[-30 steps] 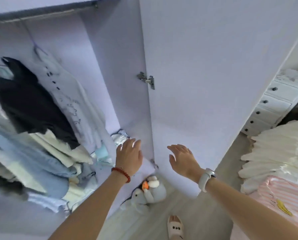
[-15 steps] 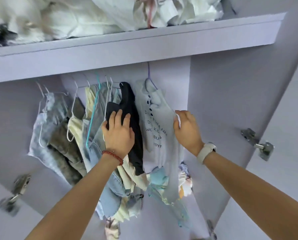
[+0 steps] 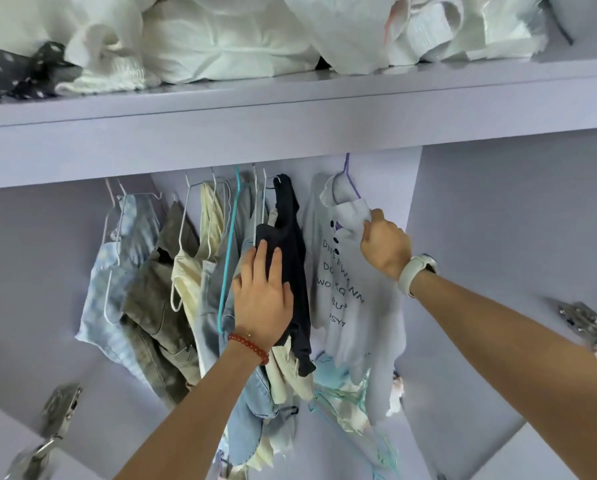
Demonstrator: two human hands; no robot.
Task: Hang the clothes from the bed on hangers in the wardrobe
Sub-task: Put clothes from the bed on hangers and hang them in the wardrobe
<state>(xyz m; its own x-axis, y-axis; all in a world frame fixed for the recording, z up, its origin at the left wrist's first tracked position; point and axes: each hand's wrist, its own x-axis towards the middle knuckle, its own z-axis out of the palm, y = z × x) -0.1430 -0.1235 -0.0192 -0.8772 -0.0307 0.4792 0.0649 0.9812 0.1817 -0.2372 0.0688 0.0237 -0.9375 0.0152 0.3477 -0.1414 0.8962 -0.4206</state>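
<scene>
- I see the pale grey shirt [image 3: 345, 289] with dark lettering hanging on a purple hanger [image 3: 349, 178] at the right end of the row in the wardrobe [image 3: 498, 220]; its long axis runs down from the hook, printed front turned toward me.
- My right hand [image 3: 387, 245] has its fingers curled, pinching the shirt's shoulder just under the collar; there is a white watch [image 3: 415, 273] on that wrist.
- My left hand [image 3: 262, 296] lies flat, fingers straight and slightly spread, pressing on the black top [image 3: 290, 237] that hangs just left of the shirt; a red bead bracelet [image 3: 249, 342] sits on that wrist.
- I count one teal hanger [image 3: 228, 251] and several white wire ones, too bunched for an exact number.
- Left of the black top hang denim, cream, olive and light blue pieces, packed touching each other.
- One shelf [image 3: 290, 98] above holds a pile of white fabric [image 3: 221, 36] and one dark dotted piece [image 3: 16, 74].
- Two metal hinges show, one lower left [image 3: 59, 410], one at right [image 3: 581, 318].
</scene>
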